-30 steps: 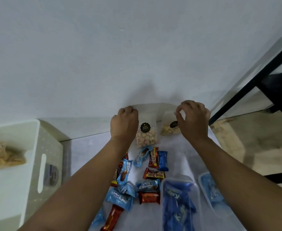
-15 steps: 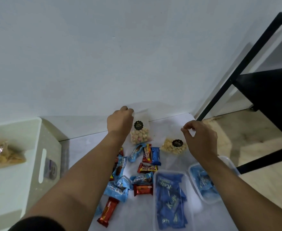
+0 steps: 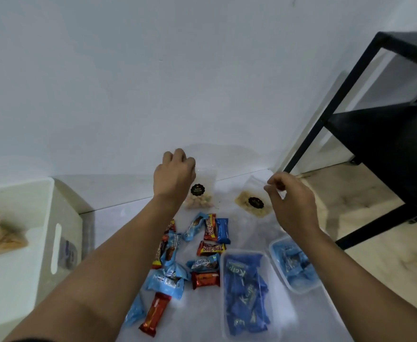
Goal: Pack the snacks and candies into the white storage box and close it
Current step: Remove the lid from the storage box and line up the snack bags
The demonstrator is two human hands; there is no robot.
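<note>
White floor [image 3: 118, 218] beneath a pale wall [image 3: 153, 82]; both hands, left [image 3: 174, 177] and right [image 3: 292, 202], pinch clear snack bags.

Dim, bluish cast, soft w/ wide-angle edge warp

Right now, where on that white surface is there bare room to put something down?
A bare strip lies between the white storage box and the loose candy bars, under the left forearm. More lies along the wall behind the box. The middle is crowded with bars, and the clear tub and smaller tub fill the right.
</note>
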